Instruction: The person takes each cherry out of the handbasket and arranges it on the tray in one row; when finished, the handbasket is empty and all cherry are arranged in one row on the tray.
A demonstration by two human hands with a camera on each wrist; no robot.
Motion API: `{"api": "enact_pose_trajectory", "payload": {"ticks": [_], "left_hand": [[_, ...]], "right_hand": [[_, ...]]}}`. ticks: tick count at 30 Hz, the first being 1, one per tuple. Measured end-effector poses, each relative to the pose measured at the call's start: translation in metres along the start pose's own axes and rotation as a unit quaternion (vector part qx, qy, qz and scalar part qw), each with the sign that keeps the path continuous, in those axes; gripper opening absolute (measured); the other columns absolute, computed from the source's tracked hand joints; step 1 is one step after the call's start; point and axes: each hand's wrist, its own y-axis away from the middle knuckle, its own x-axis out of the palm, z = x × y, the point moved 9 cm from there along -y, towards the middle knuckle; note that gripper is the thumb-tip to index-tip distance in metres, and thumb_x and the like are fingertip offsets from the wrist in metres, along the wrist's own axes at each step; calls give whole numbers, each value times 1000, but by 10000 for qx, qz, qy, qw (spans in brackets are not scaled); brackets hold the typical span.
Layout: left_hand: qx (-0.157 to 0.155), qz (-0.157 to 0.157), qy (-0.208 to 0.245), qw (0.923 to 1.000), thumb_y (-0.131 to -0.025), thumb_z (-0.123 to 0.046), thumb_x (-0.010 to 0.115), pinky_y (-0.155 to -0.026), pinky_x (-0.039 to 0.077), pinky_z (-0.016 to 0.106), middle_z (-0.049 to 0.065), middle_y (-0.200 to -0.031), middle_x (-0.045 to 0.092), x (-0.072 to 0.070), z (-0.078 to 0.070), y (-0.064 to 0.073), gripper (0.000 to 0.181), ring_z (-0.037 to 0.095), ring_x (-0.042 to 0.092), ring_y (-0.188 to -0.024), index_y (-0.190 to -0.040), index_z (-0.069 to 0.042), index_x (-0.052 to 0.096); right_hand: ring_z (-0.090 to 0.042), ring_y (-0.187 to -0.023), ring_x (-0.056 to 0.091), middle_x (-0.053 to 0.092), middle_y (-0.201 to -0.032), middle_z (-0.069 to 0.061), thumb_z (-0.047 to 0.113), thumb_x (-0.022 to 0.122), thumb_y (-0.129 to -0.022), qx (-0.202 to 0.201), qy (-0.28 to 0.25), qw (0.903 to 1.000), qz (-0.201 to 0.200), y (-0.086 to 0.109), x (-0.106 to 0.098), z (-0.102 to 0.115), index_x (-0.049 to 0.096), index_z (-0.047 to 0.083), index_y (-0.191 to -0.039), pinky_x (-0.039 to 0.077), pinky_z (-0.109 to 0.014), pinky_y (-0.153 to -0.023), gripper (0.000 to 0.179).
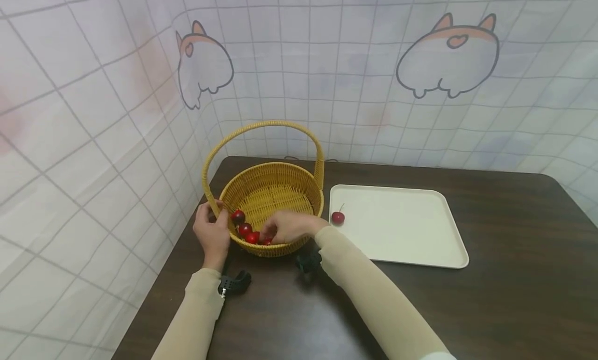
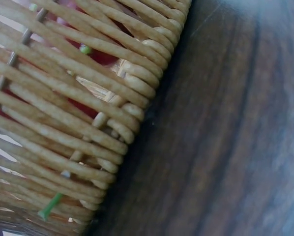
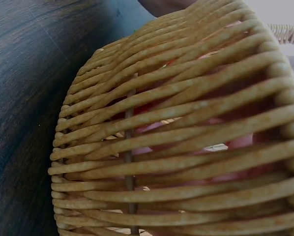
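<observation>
A round yellow woven basket with a tall arched handle stands at the back left of the table. At its left side my left hand grips the rim by the foot of the handle. My right hand reaches over the front right rim, its curled fingers pinching a red cherry low inside the basket. Several more dark red cherries lie along the near left wall. Both wrist views show the outside of the basket weave, with red showing through the gaps; the hands' fingers are hidden there.
To the right of the basket lies a white rectangular tray, with one stemmed cherry near its left edge. The dark wooden table meets a hanging cloth with a grid pattern at the back and left.
</observation>
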Motion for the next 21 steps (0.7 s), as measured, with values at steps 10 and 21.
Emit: {"api": "enact_pose_trajectory", "payload": {"ticks": [10,21], "left_hand": [[25,-4,-170,9999,-83,7,61,-68,44,17,18,-94,62,1,0,2,16,20,59,-81,-98,5,66],[88,-17,-231,9997,-83,8,60,-68,44,17,14,-92,61,0,-2,1,16,9,56,-79,-97,4,66]], "right_hand": [[-12,-95,62,67,-103,5,12,68,-84,90,-409,9972,-615,7,-14,-5,69,13,-113,51,-27,-81,29],[-21,-89,63,62,-110,0,14,70,-87,-265,-853,9726,-2147,27,-38,2,65,11,-117,52,-27,-77,30]]}}
